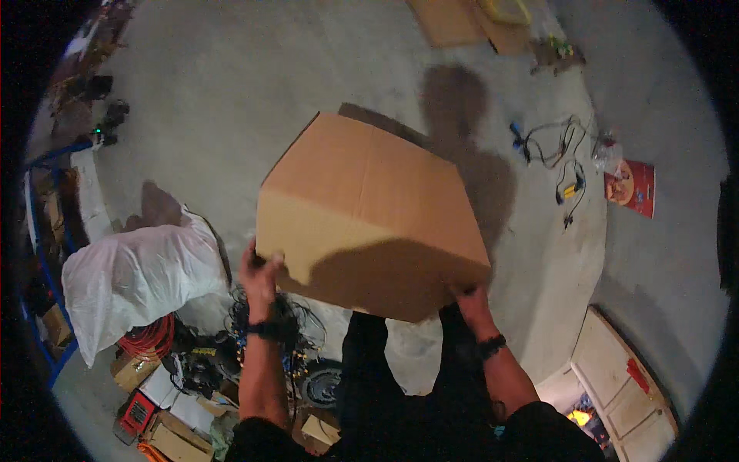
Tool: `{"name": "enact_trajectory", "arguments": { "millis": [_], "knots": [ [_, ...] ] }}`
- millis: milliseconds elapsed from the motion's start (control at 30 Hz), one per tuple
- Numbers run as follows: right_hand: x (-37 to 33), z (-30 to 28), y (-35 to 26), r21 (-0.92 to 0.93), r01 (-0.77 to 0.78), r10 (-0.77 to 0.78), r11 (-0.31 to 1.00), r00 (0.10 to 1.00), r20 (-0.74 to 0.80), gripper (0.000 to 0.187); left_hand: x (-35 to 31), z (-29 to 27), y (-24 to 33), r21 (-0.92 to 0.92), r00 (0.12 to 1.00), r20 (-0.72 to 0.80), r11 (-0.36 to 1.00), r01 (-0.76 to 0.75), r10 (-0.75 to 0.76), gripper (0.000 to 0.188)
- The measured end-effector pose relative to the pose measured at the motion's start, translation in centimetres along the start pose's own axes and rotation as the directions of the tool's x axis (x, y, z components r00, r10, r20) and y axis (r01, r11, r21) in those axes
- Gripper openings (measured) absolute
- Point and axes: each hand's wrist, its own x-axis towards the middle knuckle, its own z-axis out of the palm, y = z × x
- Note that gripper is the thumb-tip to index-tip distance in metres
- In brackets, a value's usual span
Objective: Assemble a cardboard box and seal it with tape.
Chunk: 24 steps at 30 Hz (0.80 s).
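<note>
A large brown cardboard box (362, 196) is held up in front of my legs, its creased side turned toward me and slightly tilted. My left hand (260, 271) grips its lower left corner, with the thumb on the near face and the other fingers partly behind the edge. At the lower right corner, my right hand (471, 299) holds the box from below; most of its fingers are hidden in shadow and under the cardboard. Both wrists wear dark bands. The inside of the box is out of sight.
Left of me lies a full white sack (146, 266), near a blue metal rack (37, 254). Tangled cables (292, 319), a red hose coil (146, 339) and small boxes crowd the lower left. Cords (566, 150) and a red packet (633, 189) lie right; flat cardboard (450, 21) lies far off.
</note>
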Motion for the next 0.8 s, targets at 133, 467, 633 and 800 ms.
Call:
{"name": "enact_trajectory", "arguments": {
  "millis": [133,467,633,800],
  "knots": [
    [-6.0,-0.9,-7.3,-0.347,0.474,-0.455,0.809,0.879,0.139,0.050,-5.2,-6.6,6.1,-0.021,0.990,-0.041,0.991,0.131,-0.131,0.037],
    [-2.9,-0.1,-31.5,-0.096,0.614,-0.571,0.783,0.772,0.279,0.051,2.3,-8.2,20.2,0.049,0.993,-0.110,0.998,-0.045,0.050,0.034],
    [2.2,-0.1,-44.5,0.044,0.664,-0.609,0.747,0.655,0.447,0.054,7.1,-6.0,30.7,0.187,0.970,-0.204,0.978,-0.092,0.131,0.033],
    [7.5,0.0,-55.9,0.147,0.771,-0.744,0.620,0.518,0.421,0.056,14.1,-2.8,36.9,0.294,0.975,-0.183,0.953,-0.072,0.130,0.031]
  ]
}}
